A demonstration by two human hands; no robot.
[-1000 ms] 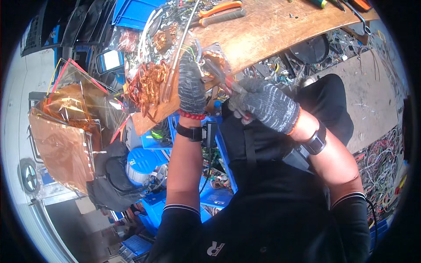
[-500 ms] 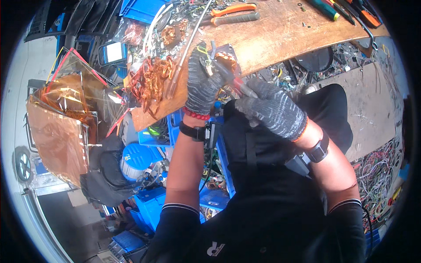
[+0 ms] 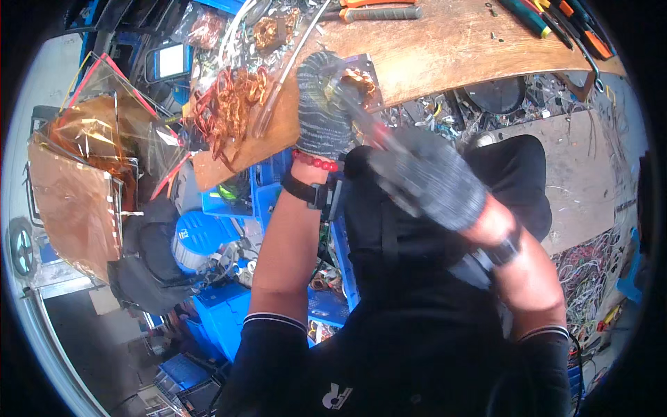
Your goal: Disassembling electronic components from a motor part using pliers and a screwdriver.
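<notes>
My left hand (image 3: 323, 108), in a grey knit glove, is at the bench's front edge, its fingers curled; what they hold is blurred. My right hand (image 3: 427, 174), gloved alike and smeared by motion, is closed around a slim tool (image 3: 381, 135) with a red section, possibly a screwdriver. The tool slants up toward my left hand. Just beyond the left fingers is a copper coil (image 3: 359, 82) on a dark plate. Left of that hand lie a heap of copper windings (image 3: 233, 104) and a long rod with a clear handle (image 3: 267, 115).
Orange-handled pliers (image 3: 382, 12) and a green-handled tool (image 3: 526, 17) lie on the wooden bench (image 3: 445, 59). Below stand blue crates (image 3: 226, 316) and a blue-lidded tub (image 3: 196, 233). Tangled wires (image 3: 587, 285) cover the floor at right; a cardboard panel (image 3: 73, 208) stands left.
The view has shifted slightly, with the bench appearing higher. My right hand has become blurred by movement with the tool still in it. My left hand has turned, hiding the yellow-green wire seen before.
</notes>
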